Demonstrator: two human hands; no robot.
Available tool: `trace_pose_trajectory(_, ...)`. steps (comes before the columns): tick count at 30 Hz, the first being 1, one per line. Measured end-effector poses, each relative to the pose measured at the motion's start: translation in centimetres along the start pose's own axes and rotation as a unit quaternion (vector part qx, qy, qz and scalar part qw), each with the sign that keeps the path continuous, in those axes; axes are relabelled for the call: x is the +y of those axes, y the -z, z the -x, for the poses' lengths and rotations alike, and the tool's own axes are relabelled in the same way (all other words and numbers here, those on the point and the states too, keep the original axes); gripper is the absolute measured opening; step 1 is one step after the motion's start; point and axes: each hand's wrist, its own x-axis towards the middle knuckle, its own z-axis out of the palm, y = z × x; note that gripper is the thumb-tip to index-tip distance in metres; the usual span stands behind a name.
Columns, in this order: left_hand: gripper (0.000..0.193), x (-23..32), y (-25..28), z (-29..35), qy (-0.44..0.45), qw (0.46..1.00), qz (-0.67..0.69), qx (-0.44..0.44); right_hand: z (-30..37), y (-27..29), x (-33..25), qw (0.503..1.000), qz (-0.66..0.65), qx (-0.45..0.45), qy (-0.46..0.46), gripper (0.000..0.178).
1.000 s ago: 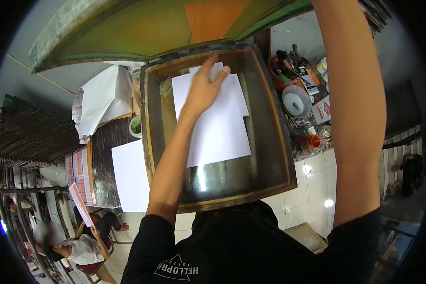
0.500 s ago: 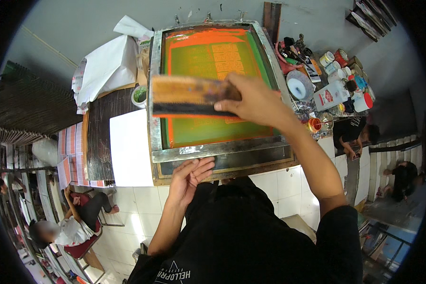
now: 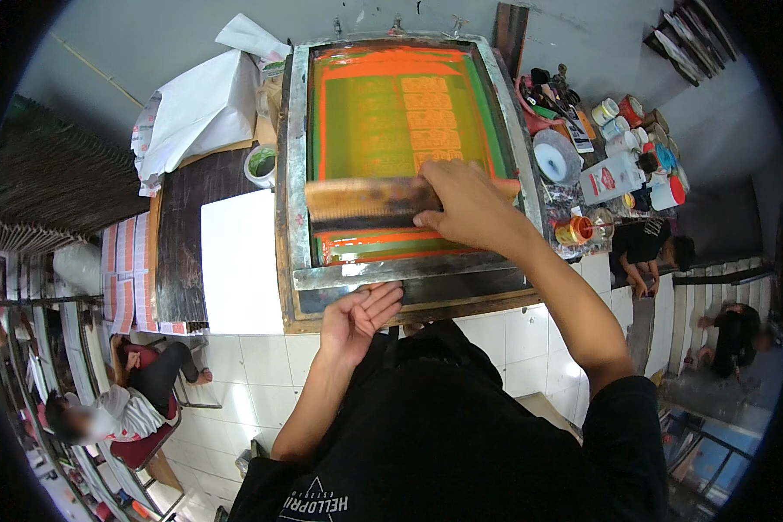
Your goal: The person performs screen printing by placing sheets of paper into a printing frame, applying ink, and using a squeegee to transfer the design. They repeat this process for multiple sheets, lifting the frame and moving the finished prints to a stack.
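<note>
My right hand is closed around the right part of a wide wooden squeegee. The squeegee lies across the lower part of a silkscreen, its dark blade toward me. Orange ink rims the green-yellow mesh, and a block of orange printed shapes shows at its upper right. A metal frame surrounds the mesh. Below its near bar, my left hand is palm up with fingers stretched out, holding nothing; whether its fingertips touch the bar I cannot tell.
White paper lies left of the frame, with a roll of tape behind it. Ink jars and a plastic bottle crowd the right side, near an open orange ink jar. A person sits at lower left; others are at far right.
My right hand has brought the squeegee toward me, down the mesh to its lower part. My left hand stays near the near bar, fingers still out.
</note>
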Motion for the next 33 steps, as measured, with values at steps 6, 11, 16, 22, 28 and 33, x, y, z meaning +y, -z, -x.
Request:
trace_pose_trajectory(6, 0.028, 0.2, 0.9, -0.5, 0.014, 0.999, -0.031, -0.018, 1.8, -3.6, 0.3, 0.999, 0.019, -0.046, 0.002, 0.046)
trace_pose_trajectory(11, 0.029, -0.2, 1.2, -0.9, 0.011, 0.999, -0.026, 0.015, 2.2, -5.3, 0.0, 0.994, 0.090, 0.048, 0.046, 0.035)
trace_pose_trajectory(16, 0.035, 0.0, 1.7, -1.1, 0.029, 0.999, -0.039, 0.024, -1.4, -4.9, 2.3, 0.979, 0.165, 0.107, 0.058, 0.029)
trace_pose_trajectory(22, 0.038, -0.3, 3.0, -1.1, 0.048, 0.998, -0.042, 0.030, -10.7, -2.7, 7.6, 0.965, 0.183, 0.166, 0.084, 0.030)
trace_pose_trajectory(28, 0.040, -0.3, 2.6, -0.4, 0.035, 0.997, -0.058, 0.034, -20.4, -0.7, 13.3, 0.960, 0.217, 0.160, 0.071, 0.043)
trace_pose_trajectory(33, 0.041, -0.2, 2.8, -0.3, 0.049, 0.997, -0.062, 0.023, -26.1, 1.1, 16.5, 0.961, 0.238, 0.127, 0.058, 0.056)
